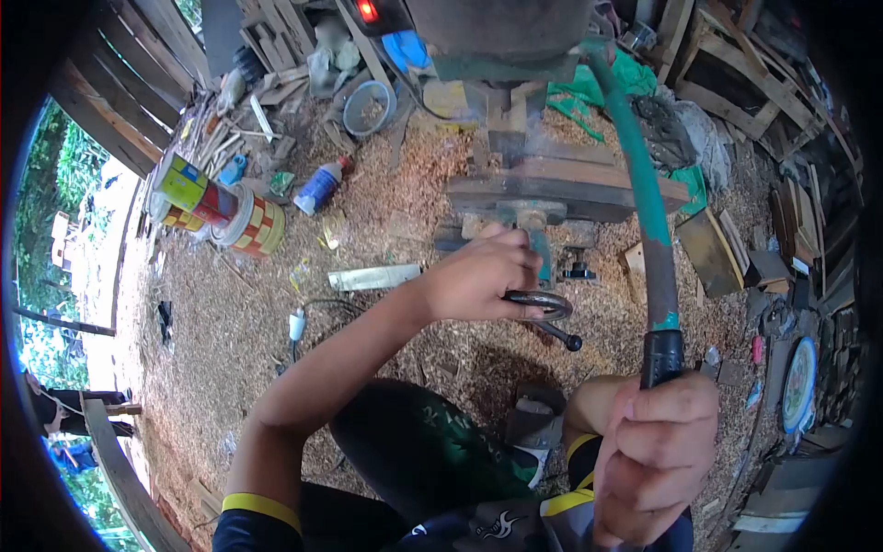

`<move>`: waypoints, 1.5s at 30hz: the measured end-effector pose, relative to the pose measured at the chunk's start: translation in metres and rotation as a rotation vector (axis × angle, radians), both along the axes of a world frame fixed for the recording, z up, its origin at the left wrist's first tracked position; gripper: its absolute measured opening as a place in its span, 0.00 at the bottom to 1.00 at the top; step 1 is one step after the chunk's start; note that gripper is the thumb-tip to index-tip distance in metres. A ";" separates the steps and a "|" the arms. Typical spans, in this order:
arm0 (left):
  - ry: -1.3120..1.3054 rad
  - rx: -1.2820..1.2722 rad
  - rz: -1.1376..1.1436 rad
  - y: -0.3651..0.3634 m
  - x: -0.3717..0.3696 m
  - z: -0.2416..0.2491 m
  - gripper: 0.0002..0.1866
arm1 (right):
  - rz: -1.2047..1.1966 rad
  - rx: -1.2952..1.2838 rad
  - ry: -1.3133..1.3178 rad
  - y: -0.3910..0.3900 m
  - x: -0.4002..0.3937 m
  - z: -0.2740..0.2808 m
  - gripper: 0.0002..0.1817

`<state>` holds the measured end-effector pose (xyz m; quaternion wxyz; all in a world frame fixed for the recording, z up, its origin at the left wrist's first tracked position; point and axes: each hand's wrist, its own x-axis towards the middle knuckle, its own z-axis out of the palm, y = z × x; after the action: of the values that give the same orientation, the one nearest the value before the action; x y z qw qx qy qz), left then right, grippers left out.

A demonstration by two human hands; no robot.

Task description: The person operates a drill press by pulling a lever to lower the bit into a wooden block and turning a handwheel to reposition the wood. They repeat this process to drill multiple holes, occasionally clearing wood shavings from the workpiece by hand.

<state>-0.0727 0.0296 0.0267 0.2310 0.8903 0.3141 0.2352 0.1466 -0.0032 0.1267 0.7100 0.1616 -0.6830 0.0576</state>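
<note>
My right hand (658, 451) is closed round the black grip at the lower end of a long green lever (639, 156). The lever runs up to a large, dusty machine (501, 37) at the top. My left hand (487, 276) is closed at the rim of a dark metal handwheel (550, 301), seen nearly edge-on, with a small ball-ended handle. Just beyond that hand, a wooden beam (570, 195) lies across the machine's bed, under a square metal tool holder (506, 129). The fingers' far side is hidden, as is the tool's tip.
Wood shavings cover the ground (221, 340). To the left are paint buckets (253, 221), a blue bottle (322, 186) and a white plug (296, 324) on a cord. A blue basin (370, 109) sits behind. Timber offcuts (713, 253) are piled on the right.
</note>
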 end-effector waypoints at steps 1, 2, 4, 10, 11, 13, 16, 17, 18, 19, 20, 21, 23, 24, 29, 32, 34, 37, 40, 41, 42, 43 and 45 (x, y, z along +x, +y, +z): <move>0.008 0.023 -0.006 0.001 0.000 0.002 0.20 | -0.006 0.023 0.008 -0.002 0.000 0.000 0.20; 0.037 0.022 0.013 -0.001 0.001 0.003 0.21 | -0.056 -0.050 0.022 -0.005 0.001 -0.003 0.21; 0.052 0.047 0.050 -0.004 0.001 0.001 0.22 | -0.084 -0.138 0.028 -0.008 0.001 -0.002 0.24; 0.053 0.213 0.104 -0.015 0.002 -0.013 0.20 | -0.044 -0.187 -0.063 -0.018 0.004 0.010 0.29; 0.035 0.227 0.097 -0.018 0.002 -0.018 0.20 | -0.056 -0.257 -0.044 -0.022 0.003 0.013 0.29; 0.009 0.352 0.188 -0.022 0.004 -0.022 0.19 | -0.030 -0.254 -0.034 -0.023 0.000 0.019 0.29; -0.002 0.373 0.228 -0.027 0.006 -0.024 0.18 | -0.021 -0.309 -0.066 -0.026 -0.001 0.038 0.27; -0.014 0.388 0.225 -0.029 0.007 -0.024 0.18 | -0.028 -0.293 -0.075 -0.026 0.000 0.046 0.27; -0.021 0.374 0.245 -0.030 0.007 -0.024 0.18 | 0.002 -0.311 -0.096 -0.024 0.003 0.052 0.26; -0.028 0.359 0.264 -0.032 0.008 -0.024 0.18 | 0.031 -0.329 -0.118 -0.020 0.006 0.058 0.25; -0.062 0.334 0.269 -0.034 0.008 -0.024 0.18 | 0.029 -0.306 -0.136 -0.014 0.007 0.068 0.25; -0.075 0.349 0.264 -0.035 0.008 -0.023 0.18 | 0.020 -0.291 -0.145 -0.009 0.007 0.081 0.25; -0.111 0.302 0.263 -0.036 0.009 -0.024 0.18 | 0.141 -0.344 -0.155 0.005 0.006 0.112 0.24; -0.128 0.276 0.267 -0.038 0.010 -0.022 0.18 | 0.171 -0.351 -0.164 0.015 0.005 0.130 0.23; -0.172 0.283 0.264 -0.039 0.009 -0.022 0.18 | 0.330 -0.452 -0.082 0.072 -0.004 0.213 0.21; -0.178 0.292 0.258 -0.035 0.008 -0.028 0.18 | 0.172 -0.518 0.062 0.112 -0.019 0.234 0.28; -0.230 0.292 0.250 -0.032 0.009 -0.033 0.18 | 0.054 -0.519 0.093 0.131 -0.037 0.229 0.31; -0.253 0.314 0.260 -0.030 0.010 -0.038 0.18 | -0.087 -0.570 0.106 0.127 -0.050 0.204 0.33; -0.275 0.356 0.278 -0.029 0.013 -0.040 0.18 | -0.147 -0.677 -0.069 0.147 -0.037 0.154 0.35; -0.272 0.351 0.277 -0.029 0.013 -0.040 0.18 | -0.165 -0.712 -0.130 0.153 -0.031 0.138 0.36; -0.266 0.357 0.278 -0.029 0.013 -0.040 0.18 | -0.182 -0.770 -0.267 0.150 -0.017 0.119 0.39; -0.261 0.362 0.278 -0.029 0.013 -0.040 0.18 | -0.229 -0.802 -0.258 0.145 -0.009 0.096 0.38; -0.279 0.324 0.261 -0.028 0.012 -0.040 0.18 | -0.324 -0.885 -0.227 0.130 0.006 0.045 0.33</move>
<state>-0.0607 0.0019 -0.0129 0.0942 0.8265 0.3496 0.4311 0.1530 0.1267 0.1719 0.6314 -0.2718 -0.6823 0.2487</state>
